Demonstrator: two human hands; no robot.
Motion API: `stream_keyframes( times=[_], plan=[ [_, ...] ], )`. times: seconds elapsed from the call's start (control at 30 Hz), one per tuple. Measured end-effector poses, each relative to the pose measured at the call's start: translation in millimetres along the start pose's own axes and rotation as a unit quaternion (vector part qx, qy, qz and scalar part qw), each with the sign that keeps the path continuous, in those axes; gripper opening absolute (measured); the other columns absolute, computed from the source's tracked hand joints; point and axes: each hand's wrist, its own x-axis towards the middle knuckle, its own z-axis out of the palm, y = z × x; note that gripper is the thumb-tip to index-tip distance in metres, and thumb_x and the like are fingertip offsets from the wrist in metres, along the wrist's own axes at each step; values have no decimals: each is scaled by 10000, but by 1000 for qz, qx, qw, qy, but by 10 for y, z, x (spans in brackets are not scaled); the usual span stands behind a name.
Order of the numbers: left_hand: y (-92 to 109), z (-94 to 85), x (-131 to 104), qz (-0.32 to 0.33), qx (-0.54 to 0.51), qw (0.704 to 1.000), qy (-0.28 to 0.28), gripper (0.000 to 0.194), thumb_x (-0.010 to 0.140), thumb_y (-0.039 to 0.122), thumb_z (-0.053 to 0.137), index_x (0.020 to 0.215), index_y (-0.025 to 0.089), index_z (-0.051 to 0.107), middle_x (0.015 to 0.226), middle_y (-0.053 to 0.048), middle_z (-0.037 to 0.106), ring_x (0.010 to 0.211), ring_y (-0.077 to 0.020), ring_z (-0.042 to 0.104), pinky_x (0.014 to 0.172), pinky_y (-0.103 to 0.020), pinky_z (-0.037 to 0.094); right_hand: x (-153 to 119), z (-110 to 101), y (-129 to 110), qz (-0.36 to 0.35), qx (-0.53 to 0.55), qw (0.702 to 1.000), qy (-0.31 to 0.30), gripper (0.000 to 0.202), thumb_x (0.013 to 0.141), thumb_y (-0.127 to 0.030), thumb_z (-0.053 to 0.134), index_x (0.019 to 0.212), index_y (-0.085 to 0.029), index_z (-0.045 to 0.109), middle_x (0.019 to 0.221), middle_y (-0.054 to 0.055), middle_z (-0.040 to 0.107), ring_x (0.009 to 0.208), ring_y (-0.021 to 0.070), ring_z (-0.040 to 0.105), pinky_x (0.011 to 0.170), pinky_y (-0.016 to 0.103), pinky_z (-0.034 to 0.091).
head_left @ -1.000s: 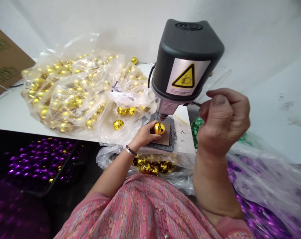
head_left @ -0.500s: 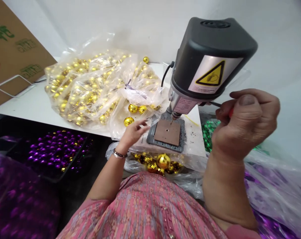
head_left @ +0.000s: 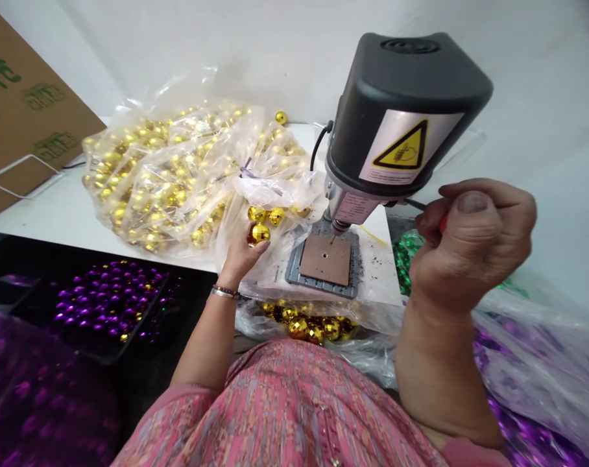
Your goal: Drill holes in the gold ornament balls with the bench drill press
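Note:
My left hand (head_left: pixel 242 250) has its thumb and fingers closed round a shiny gold faceted ball (head_left: pixel 261 233) at the mouth of a clear plastic bag (head_left: pixel 270 183). Two more gold balls (head_left: pixel 275 215) lie just behind it. My right hand (head_left: pixel 474 243) is wrapped round the red-tipped lever (head_left: pixel 415 203) of a black bench drill press (head_left: pixel 411 117). Under the drill bit (head_left: pixel 333 239) a brown square board (head_left: pixel 325 259) with a small hole sits on the grey base (head_left: pixel 294 272). No ball rests on the board.
A large bag of gold balls (head_left: pixel 153 188) covers the white table's left side. Below the front edge hangs an open bag of gold balls (head_left: pixel 299 327). Purple balls (head_left: pixel 100 298) fill a dark bin at lower left; green ones (head_left: pixel 405 259) lie right. A cardboard box (head_left: pixel 26 117) stands far left.
My left hand has moved left from beside the drill base and closed on a gold ball. A ball on top of the lower bag has dropped among the others. My right hand stays on the lever.

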Motion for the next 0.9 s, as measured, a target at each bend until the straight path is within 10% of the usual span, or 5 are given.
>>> stream_keyframes(
  times=[0.17, 0.33, 0.63, 0.9],
  plan=[
    [259, 40, -148, -32, -366, 924, -109, 722, 706, 381, 801, 1378, 282, 559, 992, -15, 700, 804, -143, 661, 698, -248, 508, -16, -17, 28, -10, -12, 1000, -7, 319, 958, -468, 572, 915, -174, 686, 599, -70, 472, 530, 9, 473, 613, 215, 422],
    [323, 195, -261, -93, -468, 849, -226, 809, 658, 347, 847, 1401, 324, 529, 975, -13, 689, 728, -120, 628, 653, -239, 480, -47, -39, 51, -5, -15, 1000, -19, 307, 968, -469, 554, 937, -186, 671, 616, -65, 465, 558, 14, 486, 609, 211, 423],
    [242, 505, -301, -12, -171, 976, -131, 710, 690, 360, 841, 1283, 220, 477, 956, 12, 631, 801, -118, 580, 744, -251, 474, -81, -41, 42, 0, -33, 999, -6, 334, 957, -497, 563, 914, -194, 698, 658, -31, 498, 653, 55, 540, 669, 257, 437],
    [273, 533, -217, 63, -44, 979, -191, 650, 755, 428, 798, 1320, 189, 582, 1232, -102, 668, 1071, -230, 635, 968, -364, 504, 99, -29, -81, -17, -56, 997, -45, 287, 996, -386, 505, 884, -171, 659, 663, -49, 492, 583, 28, 460, 705, 250, 460]
  ],
)
